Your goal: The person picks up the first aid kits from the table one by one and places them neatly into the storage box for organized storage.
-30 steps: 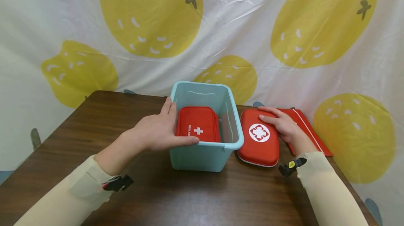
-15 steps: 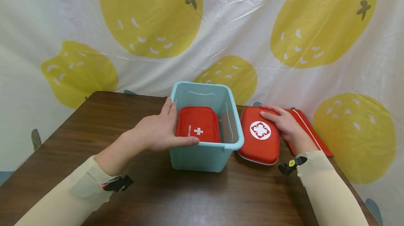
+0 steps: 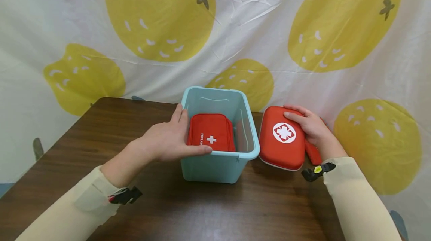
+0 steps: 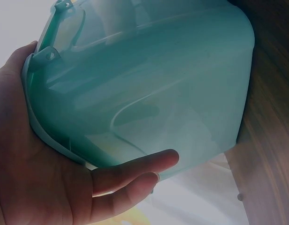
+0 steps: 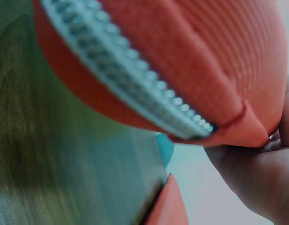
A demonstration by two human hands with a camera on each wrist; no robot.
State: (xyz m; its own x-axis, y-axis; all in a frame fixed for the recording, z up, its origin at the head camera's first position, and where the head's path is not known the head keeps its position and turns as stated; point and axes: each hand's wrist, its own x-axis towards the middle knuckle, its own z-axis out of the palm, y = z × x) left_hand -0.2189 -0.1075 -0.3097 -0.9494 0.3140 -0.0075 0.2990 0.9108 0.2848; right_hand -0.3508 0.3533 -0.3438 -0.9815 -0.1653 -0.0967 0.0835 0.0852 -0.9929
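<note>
My left hand [image 3: 165,140] rests at the near left corner of a light blue plastic bin [image 3: 215,169]. Its thumb lies along the front rim, and in the left wrist view straight fingers [image 4: 139,164] touch the outer wall. Inside the bin lies a red first aid pouch [image 3: 210,127] with a white cross. Right of the bin, my right hand [image 3: 313,130] grips the upper right edge of a red hard-shell first aid case [image 3: 279,151], thumb on top. The case is lifted and slightly tilted; its zipper [image 5: 130,70] shows in the right wrist view.
A flat red item [image 3: 314,155] lies behind the right hand, mostly hidden. Everything stands on a dark wooden table [image 3: 118,128]. A white curtain [image 3: 256,5] with lemon prints hangs directly behind the table.
The right hand has raised the first aid case off the table and moved it slightly right and away, covering most of the flat red item. The left hand and bin stay put.
</note>
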